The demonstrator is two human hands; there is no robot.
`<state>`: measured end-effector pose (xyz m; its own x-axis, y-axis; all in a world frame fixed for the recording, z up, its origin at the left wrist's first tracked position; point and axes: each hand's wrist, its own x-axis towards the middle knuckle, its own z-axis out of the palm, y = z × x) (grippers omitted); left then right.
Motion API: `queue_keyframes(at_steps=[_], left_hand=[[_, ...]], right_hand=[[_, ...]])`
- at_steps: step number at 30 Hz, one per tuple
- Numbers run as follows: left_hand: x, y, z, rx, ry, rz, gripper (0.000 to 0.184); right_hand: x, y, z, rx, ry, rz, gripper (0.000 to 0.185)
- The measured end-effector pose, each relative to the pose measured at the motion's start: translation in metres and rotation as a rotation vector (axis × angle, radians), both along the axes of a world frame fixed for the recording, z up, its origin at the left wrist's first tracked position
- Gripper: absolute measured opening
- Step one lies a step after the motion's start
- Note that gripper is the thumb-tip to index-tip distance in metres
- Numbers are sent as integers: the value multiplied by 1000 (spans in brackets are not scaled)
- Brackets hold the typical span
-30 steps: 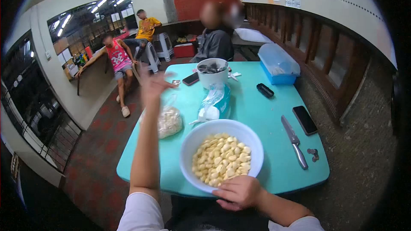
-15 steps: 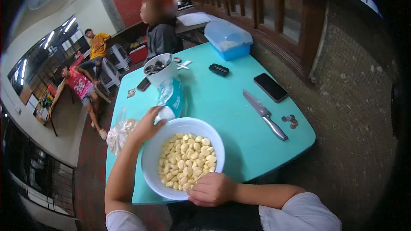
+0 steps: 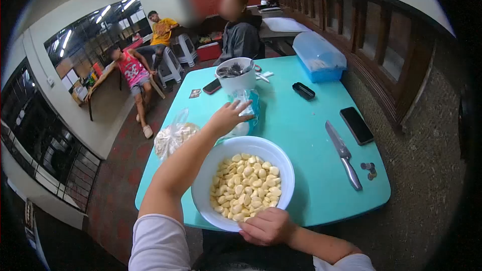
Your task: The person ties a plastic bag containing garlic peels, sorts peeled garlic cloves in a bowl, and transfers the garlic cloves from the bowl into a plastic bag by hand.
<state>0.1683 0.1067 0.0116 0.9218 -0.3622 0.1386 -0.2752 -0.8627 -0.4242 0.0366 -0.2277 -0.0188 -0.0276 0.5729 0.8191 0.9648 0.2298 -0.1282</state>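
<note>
A pale blue-white basin near the table's front edge holds many smooth, pale yellow rounded pieces, perhaps peeled cloves. My right hand is closed over the basin's near rim. Beyond the far rim, my left hand reaches over a teal-and-clear plastic pack with its fingers spread; whether the fingertips touch the pack I cannot tell. Something white shows at the pack's near end. Left of my forearm lies a knotted clear bag of whitish pieces.
On the turquoise table are a knife, coins, a phone, a black case, a blue lidded box, a white tub of utensils and another phone. Several people sit beyond.
My left hand has gone from the basin's far rim out over the plastic pack, its fingers spreading. My right hand stays on the near rim. The view has turned left.
</note>
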Motion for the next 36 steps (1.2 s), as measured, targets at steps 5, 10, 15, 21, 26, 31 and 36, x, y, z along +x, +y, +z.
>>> queue_keyframes(at_steps=[5,10,15,21,26,31,36], left_hand=[[15,4,-22,69,127,-75,28],[17,-13,-12,-274,189,86,18],[27,6,-13,-228,23,130,24],[50,37,9,-81,-125,167,34],[54,26,23,-175,-564,-103,29],[-20,-54,64,-596,39,329,17],[-123,-108,44,-588,393,94,42]], right_hand=[[0,-3,0,-37,18,2,15],[2,-4,-4,-47,1,5,17],[7,-7,-7,-12,-2,3,15],[7,-10,-14,30,67,-60,13],[8,-8,-18,49,98,-69,12],[15,-11,-14,-19,55,-27,16],[11,-15,-9,-87,42,-54,17]])
